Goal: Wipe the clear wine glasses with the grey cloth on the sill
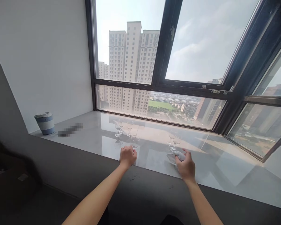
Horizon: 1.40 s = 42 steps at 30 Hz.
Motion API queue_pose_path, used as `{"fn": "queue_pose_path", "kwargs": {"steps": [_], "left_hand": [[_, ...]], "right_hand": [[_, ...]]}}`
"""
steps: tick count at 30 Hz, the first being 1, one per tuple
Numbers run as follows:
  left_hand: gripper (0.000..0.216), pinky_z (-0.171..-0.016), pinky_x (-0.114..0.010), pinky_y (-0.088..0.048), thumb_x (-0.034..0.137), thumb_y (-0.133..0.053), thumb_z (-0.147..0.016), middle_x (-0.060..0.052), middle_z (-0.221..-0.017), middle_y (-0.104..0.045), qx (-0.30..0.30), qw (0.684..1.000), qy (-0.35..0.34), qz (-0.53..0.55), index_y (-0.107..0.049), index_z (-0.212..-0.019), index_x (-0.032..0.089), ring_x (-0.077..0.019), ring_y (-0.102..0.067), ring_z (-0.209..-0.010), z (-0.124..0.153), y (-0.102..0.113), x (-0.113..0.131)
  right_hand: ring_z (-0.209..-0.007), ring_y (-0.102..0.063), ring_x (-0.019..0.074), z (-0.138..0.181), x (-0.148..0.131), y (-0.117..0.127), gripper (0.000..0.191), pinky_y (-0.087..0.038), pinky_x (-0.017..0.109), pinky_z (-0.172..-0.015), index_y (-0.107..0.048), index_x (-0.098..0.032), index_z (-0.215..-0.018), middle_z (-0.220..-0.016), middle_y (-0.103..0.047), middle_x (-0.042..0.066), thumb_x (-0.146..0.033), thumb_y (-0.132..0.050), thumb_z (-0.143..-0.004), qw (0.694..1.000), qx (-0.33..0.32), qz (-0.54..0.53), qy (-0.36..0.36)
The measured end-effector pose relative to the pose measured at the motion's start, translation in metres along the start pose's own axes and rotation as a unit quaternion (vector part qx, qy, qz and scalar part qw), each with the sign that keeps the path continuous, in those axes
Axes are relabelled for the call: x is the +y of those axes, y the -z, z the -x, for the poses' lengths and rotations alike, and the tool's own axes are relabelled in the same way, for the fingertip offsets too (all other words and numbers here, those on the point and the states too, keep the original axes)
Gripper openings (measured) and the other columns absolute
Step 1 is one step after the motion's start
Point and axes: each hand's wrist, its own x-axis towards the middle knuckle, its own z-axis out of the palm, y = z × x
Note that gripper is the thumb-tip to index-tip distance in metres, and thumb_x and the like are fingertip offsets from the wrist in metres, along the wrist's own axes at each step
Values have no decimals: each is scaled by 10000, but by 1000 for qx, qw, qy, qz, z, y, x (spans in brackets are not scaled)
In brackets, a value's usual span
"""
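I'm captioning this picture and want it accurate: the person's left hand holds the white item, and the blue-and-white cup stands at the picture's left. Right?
Not quite: the head view shows the white item in the right hand, not the left. The blue-and-white cup does stand at the picture's left.

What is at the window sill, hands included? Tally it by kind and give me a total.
Left hand and right hand: 2
Clear glasses that can be made out: 6
Blue-and-white cup: 1
Pale cloth-like item in the right hand: 1
Total: 10, leaving out the blurred-out patch; glare may hide more.
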Motion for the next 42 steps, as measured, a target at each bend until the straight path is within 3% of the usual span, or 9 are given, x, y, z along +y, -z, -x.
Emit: {"fn": "queue_pose_path", "kwargs": {"steps": [7,12,17,21,27,31,37,42], "left_hand": [[252,-831,-369,-372,282,-438,-887,-109,-794,-645,-2,1000,-24,12,-667,-886,178,-254,-588,-898,2,-1,-2],[273,-843,-377,-388,273,-410,-901,-119,-870,-658,-27,998,-35,33,-660,-964,183,-257,-587,-943,1,3,-1],[281,-828,-383,-399,221,-399,-886,-131,-910,-659,-55,996,-48,43,-660,-983,186,-268,-581,-969,-1,3,-3],[353,-873,-373,-387,167,-430,-851,-121,-988,-663,-54,995,-62,52,-617,-1149,196,-260,-562,-1018,-1,2,-4],[334,-841,-379,-387,184,-416,-880,-121,-957,-661,-56,995,-56,53,-621,-1143,199,-264,-574,-971,-1,2,-4],[296,-838,-378,-384,208,-406,-900,-135,-936,-656,-55,996,-56,49,-645,-1071,175,-268,-574,-980,-1,3,-4],[285,-807,-366,-391,234,-382,-921,-135,-917,-649,-43,996,-59,46,-648,-987,156,-260,-575,-947,0,3,-4],[283,-782,-351,-395,234,-368,-929,-119,-880,-642,-39,997,-53,36,-636,-947,145,-245,-574,-912,-1,0,-5]], "right_hand": [[-786,-582,204,-6,-150,-37,472,-446,292,-685,-444,-195,-1259,-940,-613,65,-315,-529,-810,968,-26,-164,186],[-837,-563,209,1,-205,-72,562,-474,340,-728,-339,-206,-1334,-995,-560,64,-264,-531,-808,944,-68,-192,262],[-1113,-421,299,16,-217,-90,699,-416,500,-918,-243,-210,-1392,-1202,-403,150,-264,-572,-777,935,-3,-192,297],[-1078,-395,306,24,-213,-87,647,-370,536,-929,-310,-187,-1342,-1165,-400,136,-248,-530,-737,938,11,-139,319],[-900,-493,236,20,-210,-87,603,-383,483,-909,-340,-176,-1299,-984,-515,70,-127,-432,-705,935,-24,-150,321],[-887,-540,220,17,-210,-85,573,-421,420,-889,-298,-137,-1362,-938,-597,62,-159,-419,-802,931,-48,-158,326],[-737,-586,175,14,-213,-81,493,-348,393,-1011,-323,-88,-1399,-713,-646,0,-166,-323,-912,934,-84,-52,343],[-888,-614,204,6,-221,-72,449,-385,321,-884,-355,-117,-1368,-782,-676,39,-193,-317,-927,921,-186,22,342]]}}
